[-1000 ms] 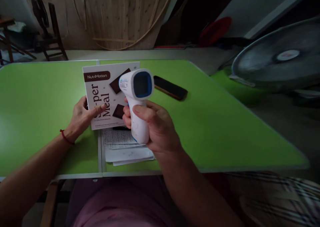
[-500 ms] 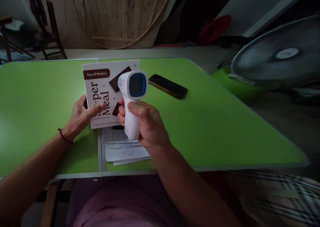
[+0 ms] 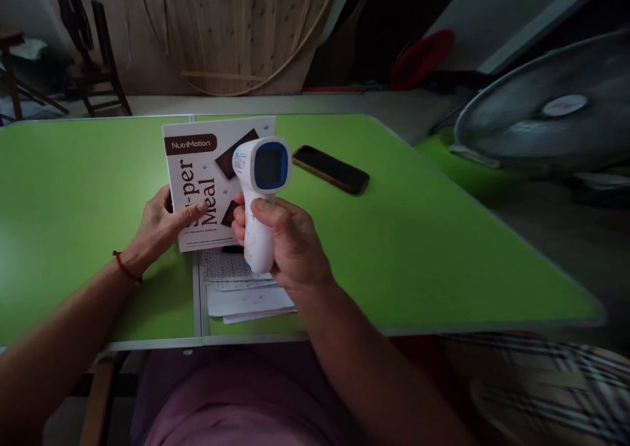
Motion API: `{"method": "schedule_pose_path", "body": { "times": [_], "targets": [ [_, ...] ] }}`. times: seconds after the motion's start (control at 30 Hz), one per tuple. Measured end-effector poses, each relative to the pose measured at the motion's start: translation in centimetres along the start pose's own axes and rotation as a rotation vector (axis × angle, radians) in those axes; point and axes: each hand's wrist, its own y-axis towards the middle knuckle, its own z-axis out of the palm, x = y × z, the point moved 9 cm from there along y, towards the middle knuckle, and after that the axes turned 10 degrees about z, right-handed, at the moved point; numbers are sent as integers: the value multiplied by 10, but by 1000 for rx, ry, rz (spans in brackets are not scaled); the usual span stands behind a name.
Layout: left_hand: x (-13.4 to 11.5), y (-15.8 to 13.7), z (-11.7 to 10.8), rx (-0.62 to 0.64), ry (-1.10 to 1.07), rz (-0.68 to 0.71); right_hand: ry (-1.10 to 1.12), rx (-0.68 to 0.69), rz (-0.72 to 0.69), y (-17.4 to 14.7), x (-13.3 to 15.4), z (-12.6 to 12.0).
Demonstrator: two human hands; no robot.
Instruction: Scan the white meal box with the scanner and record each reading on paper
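Observation:
My left hand (image 3: 167, 216) grips the left edge of a white box (image 3: 197, 187) marked "NutriMotion", its thumb across the front and its other fingers behind. Dark brown squares are printed on the box. In front of the box's right side, my right hand (image 3: 290, 236) is wrapped round the handle of a white infrared thermometer (image 3: 258, 229). The thermometer's blue-framed screen faces me and looks dark. Below the box, sheets of paper with writing (image 3: 246, 300) lie on the table, partly covered by the box and my right hand.
A black phone (image 3: 332, 168) lies on the green folding table (image 3: 418, 256), right of the thermometer. Beyond the table's right edge stands a large fan (image 3: 522, 118). A dark wooden chair (image 3: 101, 59) is at the back left, and checked cloth (image 3: 556, 387) shows at the lower right.
Almost nothing differs. The thermometer and my right hand have shifted up very slightly; both hands keep the same holds.

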Motion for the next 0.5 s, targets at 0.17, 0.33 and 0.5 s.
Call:
{"method": "schedule_pose_path", "body": {
  "times": [0.17, 0.33, 0.5],
  "targets": [
    [2, 0, 1, 9, 1, -10, -3, -15, 10, 0, 0, 1],
    [2, 0, 1, 12, -12, -5, 12, -14, 13, -1, -1, 0],
    [0, 0, 0, 26, 0, 6, 21, -17, 7, 1, -3, -1]
  ]
}}
